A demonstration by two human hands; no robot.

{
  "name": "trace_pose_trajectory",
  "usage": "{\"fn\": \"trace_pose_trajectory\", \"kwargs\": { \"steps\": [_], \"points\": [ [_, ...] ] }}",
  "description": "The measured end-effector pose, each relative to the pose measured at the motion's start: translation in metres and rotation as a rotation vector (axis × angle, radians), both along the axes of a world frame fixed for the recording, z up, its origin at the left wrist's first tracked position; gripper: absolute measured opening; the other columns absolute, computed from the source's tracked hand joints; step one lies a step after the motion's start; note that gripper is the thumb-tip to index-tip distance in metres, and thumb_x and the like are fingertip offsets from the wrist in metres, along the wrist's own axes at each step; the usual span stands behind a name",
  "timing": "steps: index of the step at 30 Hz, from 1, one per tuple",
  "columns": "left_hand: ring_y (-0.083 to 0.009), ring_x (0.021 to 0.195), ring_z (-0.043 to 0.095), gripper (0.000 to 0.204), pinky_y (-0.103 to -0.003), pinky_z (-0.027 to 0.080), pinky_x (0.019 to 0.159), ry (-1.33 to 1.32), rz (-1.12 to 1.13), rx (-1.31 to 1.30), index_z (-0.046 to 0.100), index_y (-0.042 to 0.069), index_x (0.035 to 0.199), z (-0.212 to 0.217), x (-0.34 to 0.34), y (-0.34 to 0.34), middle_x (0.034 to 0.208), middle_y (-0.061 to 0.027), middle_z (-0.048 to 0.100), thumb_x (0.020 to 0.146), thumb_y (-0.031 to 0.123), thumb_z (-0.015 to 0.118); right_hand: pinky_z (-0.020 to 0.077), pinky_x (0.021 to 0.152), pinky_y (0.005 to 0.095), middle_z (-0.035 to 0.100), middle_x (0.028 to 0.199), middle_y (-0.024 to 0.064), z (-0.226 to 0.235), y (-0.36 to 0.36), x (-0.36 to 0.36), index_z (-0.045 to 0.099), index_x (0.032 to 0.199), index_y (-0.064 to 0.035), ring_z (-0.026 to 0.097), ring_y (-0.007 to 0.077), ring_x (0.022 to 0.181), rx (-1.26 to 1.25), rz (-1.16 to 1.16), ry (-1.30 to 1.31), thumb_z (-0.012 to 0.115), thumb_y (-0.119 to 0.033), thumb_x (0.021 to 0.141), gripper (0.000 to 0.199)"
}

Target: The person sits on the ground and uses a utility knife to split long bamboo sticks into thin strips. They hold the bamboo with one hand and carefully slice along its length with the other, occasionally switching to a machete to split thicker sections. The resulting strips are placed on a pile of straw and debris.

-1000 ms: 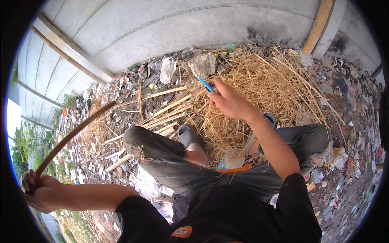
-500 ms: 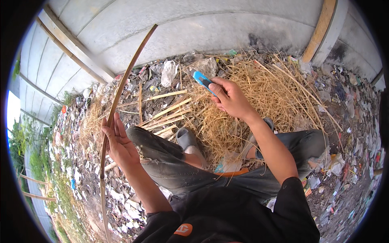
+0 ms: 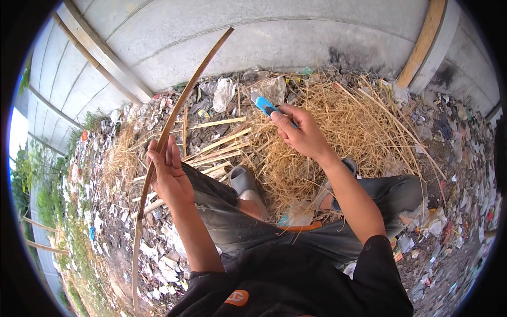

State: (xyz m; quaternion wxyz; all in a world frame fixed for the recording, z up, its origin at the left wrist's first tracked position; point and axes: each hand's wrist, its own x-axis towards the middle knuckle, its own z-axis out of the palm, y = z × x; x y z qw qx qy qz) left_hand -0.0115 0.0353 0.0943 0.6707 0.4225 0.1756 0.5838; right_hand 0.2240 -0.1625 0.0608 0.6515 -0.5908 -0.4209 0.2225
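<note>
My left hand (image 3: 171, 171) pinches a long, thin bamboo strip (image 3: 183, 98) between thumb and fingers. The strip stands steeply, its brown upper end leaning right before the wall and its paler lower end reaching down beside my left arm. In my right hand (image 3: 302, 132) is a blue utility knife (image 3: 265, 106), its blade end pointing up and left. Knife and strip are apart. Below the knife lies a heap of pale, curly bamboo shavings (image 3: 338, 127), between and beyond my feet.
Split bamboo strips (image 3: 224, 141) lie on the ground left of the shavings. A grey concrete wall (image 3: 253, 45) closes off the far side, with a wooden post (image 3: 422, 45) against it. Scattered litter (image 3: 163, 269) covers the ground. An orange curved object (image 3: 301, 227) lies between my legs.
My left hand has moved right and slightly up, and the strip's upper end has swung to the right. My right hand, still holding the knife, has shifted slightly.
</note>
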Motion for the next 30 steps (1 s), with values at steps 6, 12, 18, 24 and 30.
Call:
{"fn": "trace_pose_trajectory", "kwargs": {
  "steps": [6,12,18,24,30],
  "points": [
    [-0.0291,0.122,0.067,0.044,-0.029,0.063,0.096,0.015,-0.006,0.017,0.050,-0.005,0.139,-0.003,-0.001,0.000,0.129,-0.0242,0.064,0.110,0.028,0.051,0.0334,0.043,0.0213,0.049,0.064,-0.0039,0.002,-0.002,-0.002,0.062,0.111,-0.0023,0.041,0.0026,0.049,-0.021,0.043,0.109,0.057,-0.027,0.109,0.025],
    [-0.0294,0.123,0.066,0.045,-0.029,0.062,0.097,0.033,0.014,0.009,0.050,-0.006,0.139,-0.003,-0.006,0.000,0.129,-0.0247,0.063,0.110,0.028,0.051,0.0371,0.046,0.0218,0.052,0.072,-0.0014,-0.008,-0.004,0.003,0.058,0.120,-0.0019,0.044,0.0033,0.053,0.024,0.102,0.206,0.053,-0.027,0.111,0.027],
    [-0.0307,0.122,0.067,0.044,-0.030,0.063,0.097,0.064,0.011,-0.017,0.050,-0.005,0.139,-0.009,-0.007,0.004,0.130,-0.0247,0.063,0.111,0.029,0.050,0.0435,0.058,0.0330,0.053,0.075,-0.0008,-0.035,0.007,0.009,0.056,0.117,-0.0046,0.047,0.0092,0.059,-0.169,-0.065,-0.045,0.047,-0.036,0.112,0.033],
    [-0.0322,0.116,0.070,0.039,-0.033,0.064,0.094,0.160,0.000,0.035,0.053,-0.004,0.131,-0.033,0.003,-0.003,0.126,-0.0211,0.063,0.111,0.029,0.050,0.0421,0.059,0.0414,0.052,0.064,0.0062,-0.014,0.003,-0.014,0.064,0.098,-0.0042,0.050,0.0179,0.057,-0.435,-0.034,-0.331,0.050,-0.048,0.108,0.047],
    [-0.0328,0.114,0.071,0.027,-0.046,0.061,0.100,0.192,-0.203,0.149,0.056,0.001,0.116,-0.067,0.035,-0.042,0.133,-0.0204,0.061,0.113,0.026,0.045,0.0458,0.061,0.0433,0.057,0.061,0.0149,0.002,0.005,-0.056,0.065,0.091,0.0001,0.058,0.0287,0.055,-0.428,0.084,-0.509,0.058,-0.052,0.102,0.053]
  ]
}}
